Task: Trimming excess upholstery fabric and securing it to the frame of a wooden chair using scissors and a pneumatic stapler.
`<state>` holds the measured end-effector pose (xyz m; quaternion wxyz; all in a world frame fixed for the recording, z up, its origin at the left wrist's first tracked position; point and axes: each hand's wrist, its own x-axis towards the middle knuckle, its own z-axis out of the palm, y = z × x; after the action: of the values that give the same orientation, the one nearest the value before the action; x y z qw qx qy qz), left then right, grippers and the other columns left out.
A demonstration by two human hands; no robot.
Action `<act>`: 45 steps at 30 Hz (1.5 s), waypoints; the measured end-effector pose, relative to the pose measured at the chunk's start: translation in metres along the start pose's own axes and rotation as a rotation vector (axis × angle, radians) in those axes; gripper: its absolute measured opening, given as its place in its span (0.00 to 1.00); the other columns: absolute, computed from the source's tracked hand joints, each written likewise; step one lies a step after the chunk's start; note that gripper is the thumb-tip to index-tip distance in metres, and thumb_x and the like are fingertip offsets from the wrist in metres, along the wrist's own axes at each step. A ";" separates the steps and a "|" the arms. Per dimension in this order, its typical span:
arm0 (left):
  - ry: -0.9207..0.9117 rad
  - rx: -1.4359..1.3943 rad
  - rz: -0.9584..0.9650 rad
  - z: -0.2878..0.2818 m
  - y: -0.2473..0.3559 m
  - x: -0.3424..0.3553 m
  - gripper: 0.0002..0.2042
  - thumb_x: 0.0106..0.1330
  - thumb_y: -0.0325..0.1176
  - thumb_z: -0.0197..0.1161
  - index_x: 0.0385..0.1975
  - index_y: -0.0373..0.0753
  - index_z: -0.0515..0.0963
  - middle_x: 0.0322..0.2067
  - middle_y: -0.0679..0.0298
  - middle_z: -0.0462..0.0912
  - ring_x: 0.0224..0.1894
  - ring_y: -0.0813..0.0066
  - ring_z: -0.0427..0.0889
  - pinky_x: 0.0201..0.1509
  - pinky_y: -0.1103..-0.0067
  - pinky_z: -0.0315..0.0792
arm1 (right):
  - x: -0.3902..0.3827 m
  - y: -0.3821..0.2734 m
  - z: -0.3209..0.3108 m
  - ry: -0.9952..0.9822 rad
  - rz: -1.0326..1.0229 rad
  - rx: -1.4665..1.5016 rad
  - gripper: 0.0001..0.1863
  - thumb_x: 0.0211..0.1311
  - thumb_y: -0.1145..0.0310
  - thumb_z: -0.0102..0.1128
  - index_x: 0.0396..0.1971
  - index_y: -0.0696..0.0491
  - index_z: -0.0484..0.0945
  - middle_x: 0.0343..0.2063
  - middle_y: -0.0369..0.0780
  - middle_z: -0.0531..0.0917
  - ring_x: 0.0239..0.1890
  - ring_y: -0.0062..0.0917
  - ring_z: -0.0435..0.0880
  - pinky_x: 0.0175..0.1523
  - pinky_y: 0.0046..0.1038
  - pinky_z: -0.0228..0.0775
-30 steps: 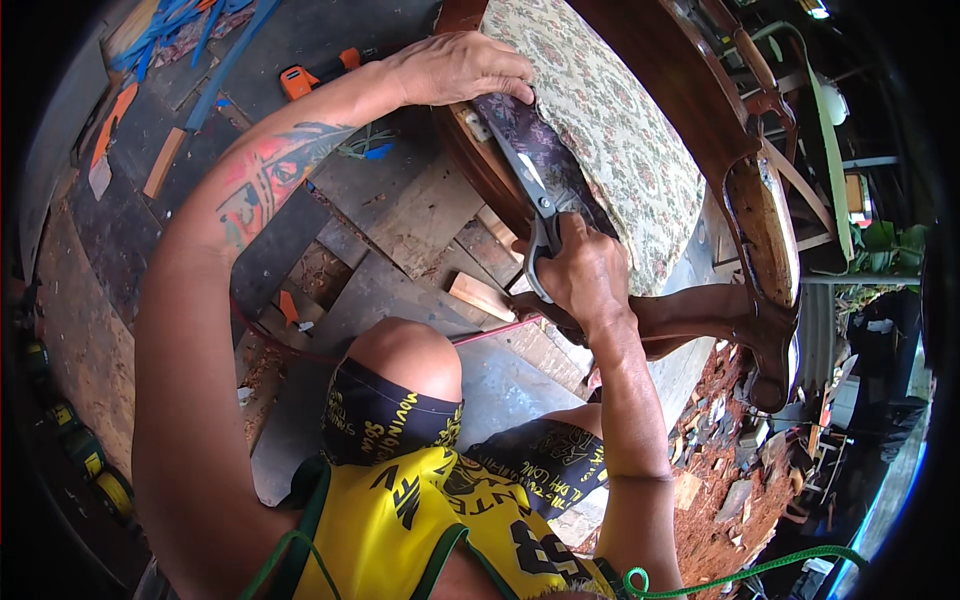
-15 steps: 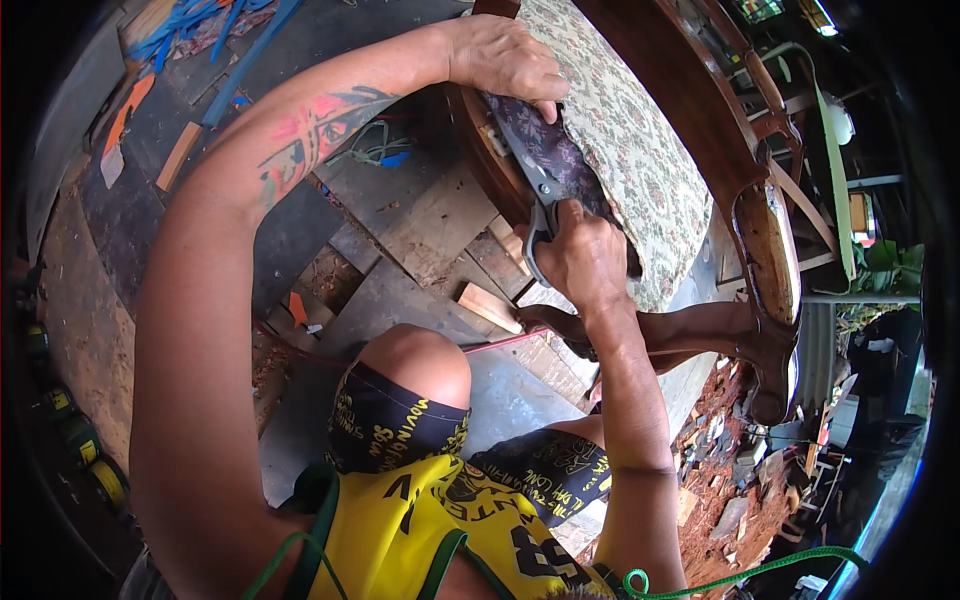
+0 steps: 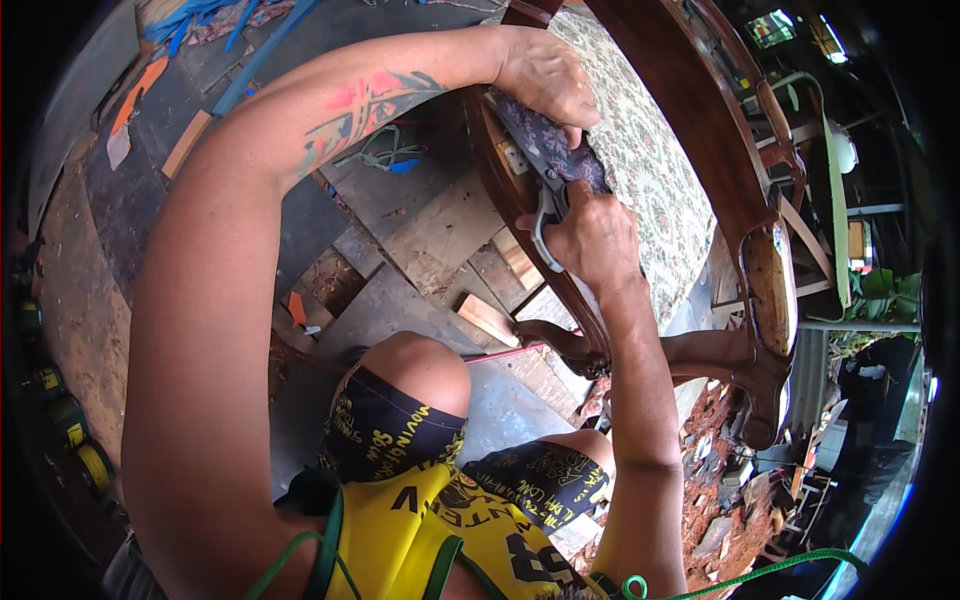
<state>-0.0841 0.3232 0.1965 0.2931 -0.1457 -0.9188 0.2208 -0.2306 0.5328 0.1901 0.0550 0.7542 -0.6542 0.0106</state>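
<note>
My right hand is closed around the grey handles of a pair of scissors. The blades point up and away, along the gap between a wooden chair frame and its seat. Cream fabric with a small floral pattern covers the seat. A dark purple floral cloth shows beside the cream edge, next to the blades. My left hand reaches over from the left, its fingers curled down on the fabric edge near the blade tips. How much cloth it pinches is hidden.
The carved chair leg and curved wooden back stand to the right. Wood blocks lie on the patched board floor. Blue strips lie at the upper left. Reddish debris covers the ground at the lower right.
My right hand and the scissors have shifted slightly up and right along the seat edge. My left hand has moved right and a little down. Less dark cloth shows beside the right hand.
</note>
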 end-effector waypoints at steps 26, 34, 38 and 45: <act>-0.199 -0.405 -0.661 -0.024 0.006 -0.039 0.17 0.55 0.39 0.76 0.39 0.37 0.83 0.37 0.58 0.88 0.48 0.53 0.86 0.49 0.64 0.79 | 0.033 0.007 -0.004 -0.050 -0.048 0.140 0.35 0.48 0.39 0.79 0.30 0.62 0.85 0.23 0.54 0.85 0.30 0.49 0.88 0.40 0.43 0.80; -0.015 0.120 -0.417 -0.034 0.094 -0.097 0.03 0.57 0.27 0.63 0.28 0.42 0.76 0.28 0.68 0.73 0.36 0.70 0.78 0.45 0.73 0.74 | 0.025 -0.005 0.003 0.084 -0.158 -0.052 0.25 0.54 0.49 0.75 0.26 0.61 0.82 0.21 0.53 0.85 0.28 0.47 0.89 0.38 0.42 0.82; 0.056 0.038 -0.495 -0.028 0.107 -0.103 0.10 0.54 0.25 0.66 0.36 0.37 0.79 0.38 0.59 0.82 0.44 0.61 0.83 0.49 0.68 0.77 | 0.022 -0.010 0.001 0.066 -0.104 -0.035 0.25 0.54 0.50 0.75 0.28 0.62 0.82 0.20 0.54 0.84 0.28 0.47 0.89 0.39 0.41 0.83; 0.106 -0.107 -0.717 -0.037 0.059 -0.080 0.11 0.60 0.19 0.65 0.41 0.40 0.78 0.36 0.62 0.82 0.43 0.57 0.82 0.49 0.66 0.76 | 0.025 -0.036 0.001 -0.035 0.152 0.090 0.31 0.54 0.45 0.76 0.33 0.64 0.82 0.27 0.58 0.86 0.34 0.54 0.89 0.44 0.47 0.82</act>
<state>0.0093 0.3538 0.1573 0.3911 0.1593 -0.9052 0.0477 -0.1912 0.5128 0.1884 0.0087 0.7041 -0.7093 0.0310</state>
